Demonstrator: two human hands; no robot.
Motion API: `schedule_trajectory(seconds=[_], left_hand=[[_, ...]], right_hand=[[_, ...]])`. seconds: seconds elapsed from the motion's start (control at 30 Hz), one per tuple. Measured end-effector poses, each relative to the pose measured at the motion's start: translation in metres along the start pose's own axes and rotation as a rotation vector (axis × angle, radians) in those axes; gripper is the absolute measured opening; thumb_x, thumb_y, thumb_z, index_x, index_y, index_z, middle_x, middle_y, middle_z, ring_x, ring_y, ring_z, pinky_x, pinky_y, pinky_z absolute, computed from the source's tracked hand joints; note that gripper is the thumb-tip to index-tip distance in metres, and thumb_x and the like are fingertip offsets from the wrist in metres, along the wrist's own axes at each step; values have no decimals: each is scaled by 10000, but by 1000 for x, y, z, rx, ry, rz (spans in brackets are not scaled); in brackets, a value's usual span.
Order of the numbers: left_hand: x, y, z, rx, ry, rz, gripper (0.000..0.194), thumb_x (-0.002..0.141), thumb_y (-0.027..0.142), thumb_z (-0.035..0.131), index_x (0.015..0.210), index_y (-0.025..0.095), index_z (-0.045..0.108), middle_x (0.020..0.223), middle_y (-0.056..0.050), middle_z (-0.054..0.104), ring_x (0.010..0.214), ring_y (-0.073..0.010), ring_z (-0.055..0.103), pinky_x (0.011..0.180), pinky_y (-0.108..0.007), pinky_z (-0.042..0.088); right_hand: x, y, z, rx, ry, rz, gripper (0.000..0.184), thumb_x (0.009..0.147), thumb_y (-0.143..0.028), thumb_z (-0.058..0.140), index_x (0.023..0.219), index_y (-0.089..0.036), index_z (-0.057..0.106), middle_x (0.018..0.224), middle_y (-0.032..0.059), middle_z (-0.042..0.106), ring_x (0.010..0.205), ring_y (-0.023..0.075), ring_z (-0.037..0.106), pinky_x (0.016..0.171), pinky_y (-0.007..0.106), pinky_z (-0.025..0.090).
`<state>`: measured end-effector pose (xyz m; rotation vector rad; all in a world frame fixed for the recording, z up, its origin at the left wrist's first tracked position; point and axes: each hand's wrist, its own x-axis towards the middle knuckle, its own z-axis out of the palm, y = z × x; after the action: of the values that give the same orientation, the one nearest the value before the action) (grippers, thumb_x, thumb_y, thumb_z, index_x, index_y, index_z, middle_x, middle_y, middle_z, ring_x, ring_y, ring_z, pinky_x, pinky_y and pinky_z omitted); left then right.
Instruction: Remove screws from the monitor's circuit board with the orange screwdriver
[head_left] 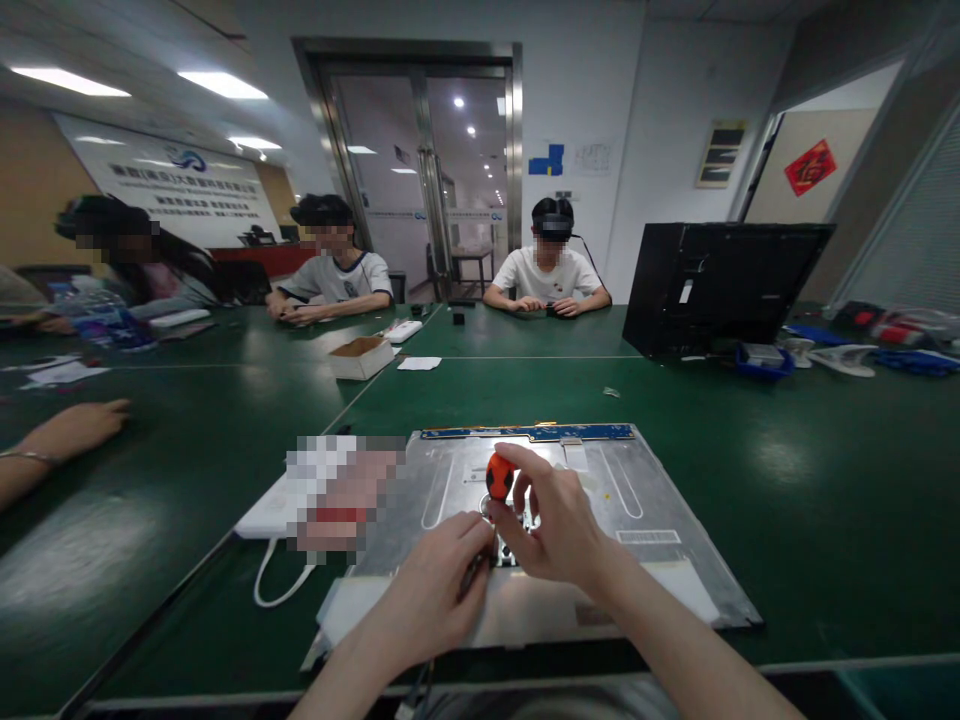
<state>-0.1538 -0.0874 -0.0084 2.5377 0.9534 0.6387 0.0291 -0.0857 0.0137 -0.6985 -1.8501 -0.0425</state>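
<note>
A flat silver display panel [465,620] lies on the green table in front of me, a blue circuit board strip [525,433] along its far edge. Above the panel's middle, my right hand [559,520] grips the orange and black handle of a screwdriver [499,477], which stands upright. The screwdriver's tip is hidden behind my fingers. Close beside it on the left, my left hand [442,570] rests low over the panel with curled fingers; what they hold, if anything, is hidden. Some small metal parts [508,552] show between my two hands.
Left of the panel sit a white device [274,500] and its white cable [262,590]. A small open box [360,360] stands farther back. At back right is a black monitor housing [727,285] near a blue tray [763,360]. Another person's hand [75,435] rests at left; several people sit around.
</note>
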Motion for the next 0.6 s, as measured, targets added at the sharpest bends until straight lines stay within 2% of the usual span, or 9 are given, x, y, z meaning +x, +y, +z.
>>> schedule_trajectory(seconds=[0.17,0.3,0.43,0.6], left_hand=[[0,0,-1,2,-5,-13,203,831,104,453,906,202,614,905,-69,614,856,-225,597,771,-321,505],[0,2,-1,10,7,-13,204,832,98,450,912,203,606,913,-67,620,864,-223,600,772,-320,502],[-1,3,-1,10,13,-7,223,818,75,442,928,199,591,925,-65,634,855,-218,600,744,-314,490],[0,1,0,-11,14,3,245,813,82,443,962,204,594,934,-64,638,851,-219,602,732,-310,488]], right_hand=[[-1,0,1,-2,6,24,468,933,-203,484,1382,-205,352,867,12,665,520,97,563,452,211,420],[0,0,0,-10,11,15,462,944,-231,500,1381,-222,351,867,9,656,510,98,531,470,219,441],[2,0,-1,-35,15,-14,431,966,-275,517,1368,-230,371,881,21,663,572,123,566,523,239,479],[1,-1,-2,-25,-14,-12,442,954,-266,506,1371,-231,360,900,27,663,580,127,581,496,237,456]])
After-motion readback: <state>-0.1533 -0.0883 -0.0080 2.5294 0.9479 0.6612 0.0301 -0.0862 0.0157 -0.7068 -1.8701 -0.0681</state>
